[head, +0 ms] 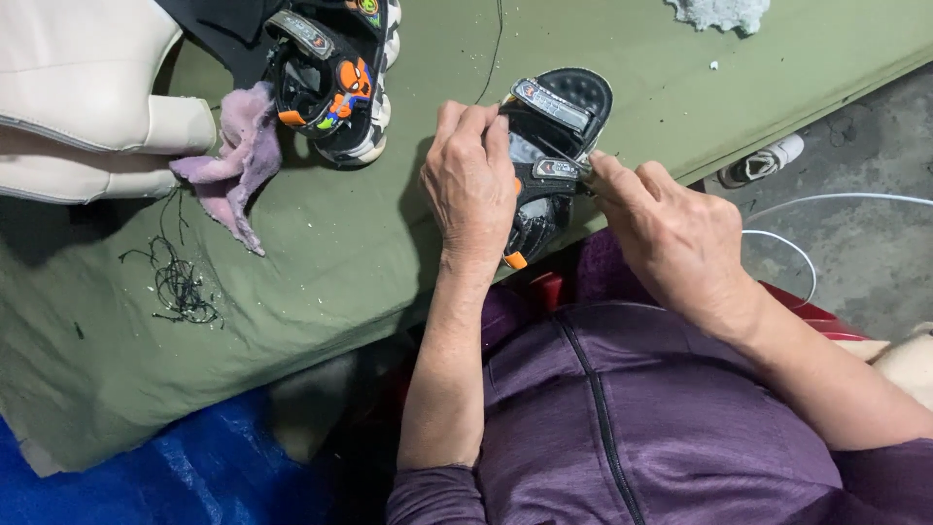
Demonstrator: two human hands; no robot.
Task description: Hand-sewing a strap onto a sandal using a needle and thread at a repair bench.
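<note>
A small black sandal (pixel 556 146) with grey straps is held at the near edge of the green-covered counter (pixel 321 262), just right of centre. It is gripped from the left by the left hand (pixel 471 180), whose fingers are curled over the strap area and closed against the sandal's side. The lower strap is pinched at its end by the right hand (pixel 671 233), thumb and forefinger pressed together on it, the other fingers folded in. A thin dark thread (pixel 492 49) is seen running from the sandal toward the far edge of the counter. A second sandal (pixel 335 73), black with orange patches, is set farther left and well apart from the hands. Just beside it a crumpled lilac cloth (pixel 238 160) is laid, and nearer still a tangle of black thread scraps (pixel 180 282) is scattered on the cover.
</note>
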